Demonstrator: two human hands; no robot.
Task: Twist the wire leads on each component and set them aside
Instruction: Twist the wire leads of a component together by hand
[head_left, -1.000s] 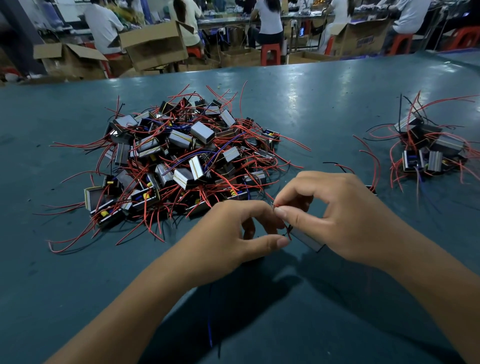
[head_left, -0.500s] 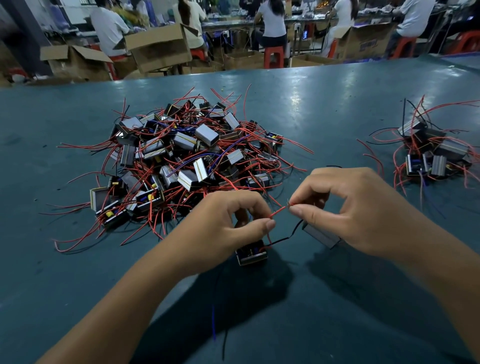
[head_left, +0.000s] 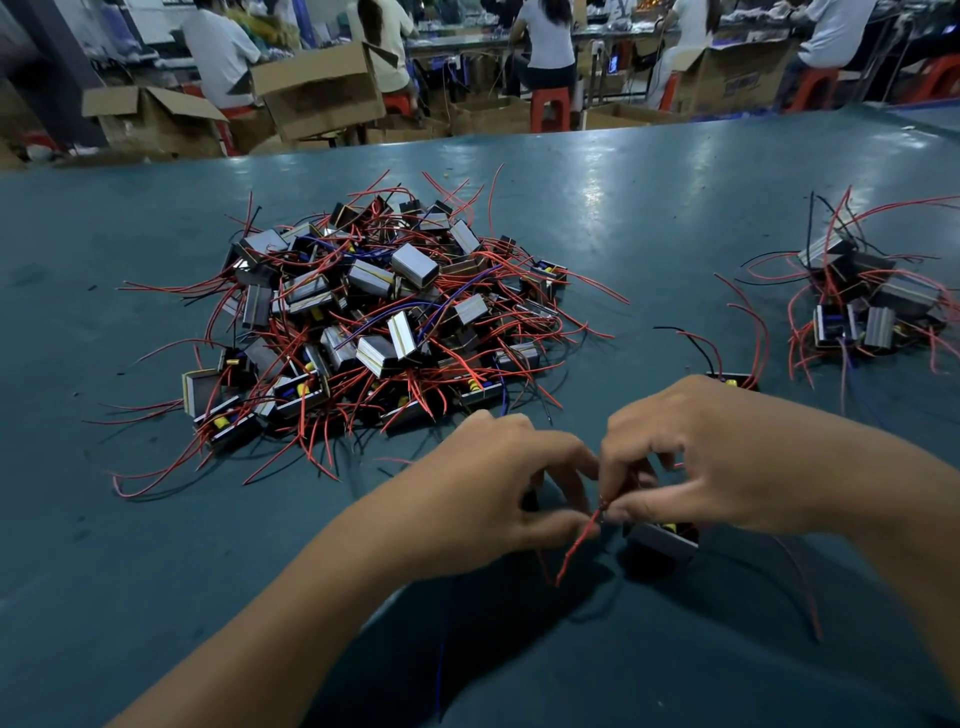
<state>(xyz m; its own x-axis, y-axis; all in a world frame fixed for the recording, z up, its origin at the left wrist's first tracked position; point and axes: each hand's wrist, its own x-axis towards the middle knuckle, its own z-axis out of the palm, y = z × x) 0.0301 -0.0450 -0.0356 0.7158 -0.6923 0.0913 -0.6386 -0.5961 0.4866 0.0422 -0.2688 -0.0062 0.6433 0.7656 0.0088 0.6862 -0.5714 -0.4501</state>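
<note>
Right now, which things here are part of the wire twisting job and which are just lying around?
In the job:
left hand
right hand
red leads
held component
big pile
small pile

Lying about:
cardboard boxes
red stools

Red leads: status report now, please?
Both hands, left and right, pinch red leads. Component under right hand. Big pile ahead, nothing blocking.

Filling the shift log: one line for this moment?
step: twisting | left hand: pinches red leads | right hand: pinches same leads | component: on table
</note>
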